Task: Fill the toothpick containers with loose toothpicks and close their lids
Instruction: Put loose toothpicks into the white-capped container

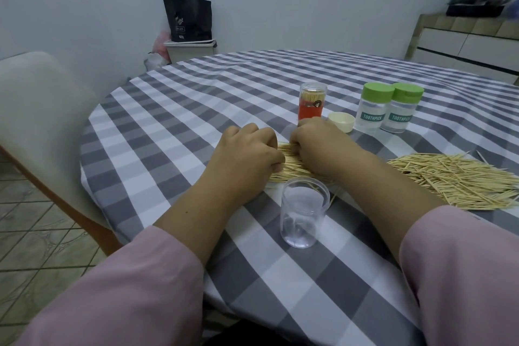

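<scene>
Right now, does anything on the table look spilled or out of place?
Loose toothpicks lie scattered on the tablecloth at right, expected for this job. A few stray sticks poke out beside the open clear jar. Nothing looks damaged or tipped.

Two bare forearms emerge from loose, pale pink long sleeves [118, 298], each ending in an ungloved left hand [247, 149] and right hand [317, 140].

Clear container [304, 215] upright, open, empty (no lid), just beside toothpick bundle [289, 167].

Left hand [247, 149] and right hand [316, 140] side by side, fingers curled.
</scene>
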